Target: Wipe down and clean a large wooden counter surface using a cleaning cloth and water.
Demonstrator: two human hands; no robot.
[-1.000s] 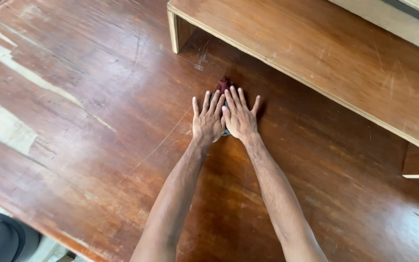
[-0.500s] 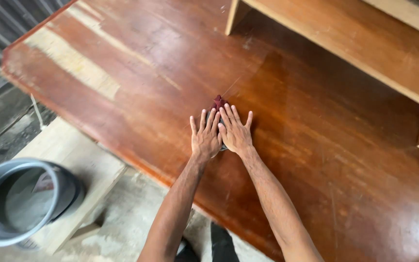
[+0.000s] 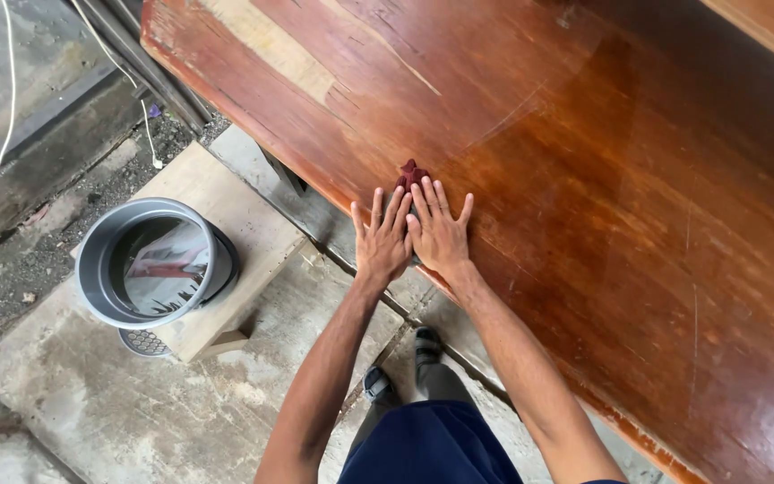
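Observation:
Both my hands lie flat side by side at the near edge of a large reddish-brown wooden board [image 3: 584, 179]. Under them is a small dark red cloth [image 3: 411, 171]; only its far tip shows past my fingertips. My left hand [image 3: 382, 237] hangs partly over the board's edge, fingers spread. My right hand [image 3: 439, 235] presses on the wood beside it, fingers spread. The wood to the right of my hands looks darker and glossier than the paler, worn patch at the far left.
A grey metal bucket [image 3: 100, 260] with reddish liquid stands on a pale wooden block [image 3: 226, 224] on the concrete floor to the left. A white cable [image 3: 147, 134] runs over the ground at the far left. My feet [image 3: 405, 363] show below the board's edge.
My hands and the cloth have slid back across the board to its near edge. The view has shifted, so the bucket and floor now fill the left side.

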